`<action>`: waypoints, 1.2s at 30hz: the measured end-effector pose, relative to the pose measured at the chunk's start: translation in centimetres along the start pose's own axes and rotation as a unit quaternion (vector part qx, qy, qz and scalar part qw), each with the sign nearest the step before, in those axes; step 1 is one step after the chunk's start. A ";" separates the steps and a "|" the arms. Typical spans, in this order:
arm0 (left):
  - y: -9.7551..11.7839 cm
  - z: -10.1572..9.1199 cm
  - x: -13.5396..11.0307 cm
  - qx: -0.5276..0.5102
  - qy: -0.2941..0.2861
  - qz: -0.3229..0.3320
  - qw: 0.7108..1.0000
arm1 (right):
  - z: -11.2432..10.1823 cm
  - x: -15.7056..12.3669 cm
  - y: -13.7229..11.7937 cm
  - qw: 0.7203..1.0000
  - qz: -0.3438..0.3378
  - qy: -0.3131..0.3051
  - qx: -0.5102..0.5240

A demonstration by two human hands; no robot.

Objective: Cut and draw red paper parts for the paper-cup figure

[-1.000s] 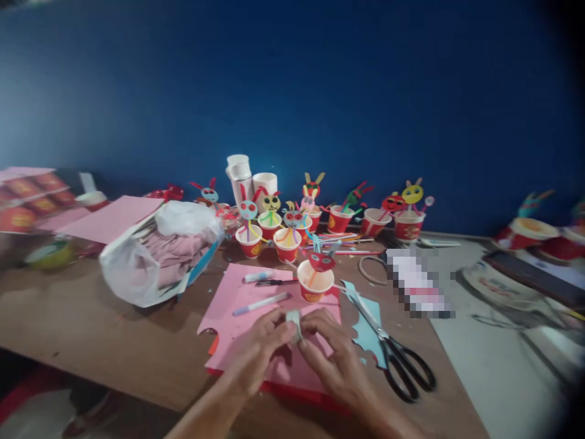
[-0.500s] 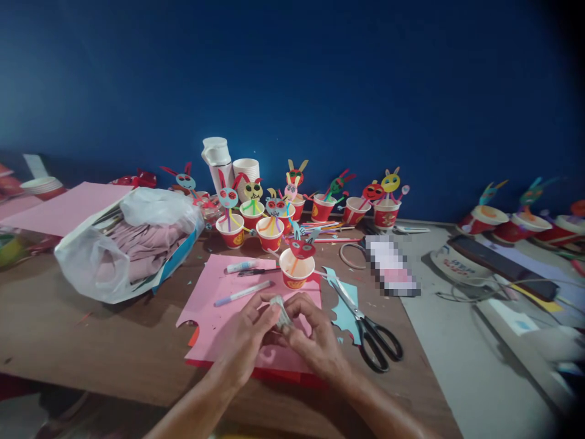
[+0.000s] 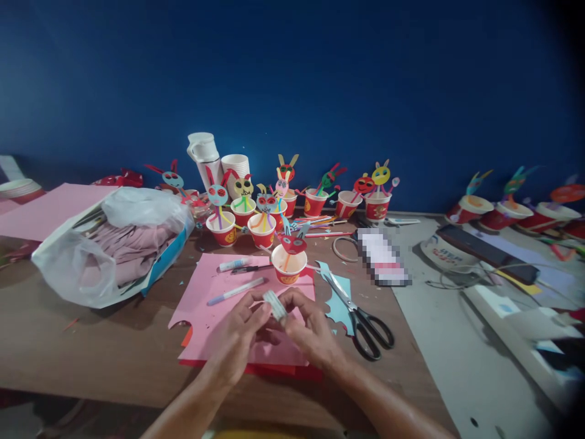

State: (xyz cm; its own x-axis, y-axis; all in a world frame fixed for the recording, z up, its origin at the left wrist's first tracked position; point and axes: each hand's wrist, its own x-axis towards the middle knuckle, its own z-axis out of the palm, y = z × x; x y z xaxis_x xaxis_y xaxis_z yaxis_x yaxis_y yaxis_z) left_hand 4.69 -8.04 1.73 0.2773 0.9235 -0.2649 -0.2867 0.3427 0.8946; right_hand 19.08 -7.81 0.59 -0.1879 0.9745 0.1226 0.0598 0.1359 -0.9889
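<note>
My left hand point(image 3: 240, 332) and my right hand point(image 3: 308, 326) meet over a pink paper sheet point(image 3: 205, 305), both pinching a small pale folded strip of paper point(image 3: 275, 304) between their fingertips. Just beyond them stands a red paper cup point(image 3: 289, 266) with a red cut-out face on a straw. Two markers point(image 3: 235, 291) lie on the pink sheet to the left. Black-handled scissors point(image 3: 361, 311) rest on a light blue paper cut-out point(image 3: 339, 305) to the right of my right hand.
A row of red cups with paper animal faces point(image 3: 265, 213) lines the back by the blue wall, with stacked white cups point(image 3: 235, 167). A plastic bag of pink material point(image 3: 114, 244) lies at left. More cups point(image 3: 503, 210) and a dark flat device point(image 3: 484, 247) sit at right.
The view has swung right and down, so everything sits further left in frame. Both hands keep working the folded strip, which has turned slightly between the fingers.
</note>
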 end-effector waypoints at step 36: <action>0.4 -1.2 -0.1 -0.165 -0.076 -0.153 0.971 | -0.7 0.1 0.4 0.995 -0.031 -0.085 0.051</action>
State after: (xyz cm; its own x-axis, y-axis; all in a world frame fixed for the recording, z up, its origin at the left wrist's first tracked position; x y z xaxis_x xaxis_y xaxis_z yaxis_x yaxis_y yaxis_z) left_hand 3.44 -7.84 1.67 0.5216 0.7419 -0.4213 -0.4410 0.6572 0.6112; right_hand 19.82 -7.55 0.27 -0.3520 0.9191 0.1772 -0.0562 0.1682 -0.9841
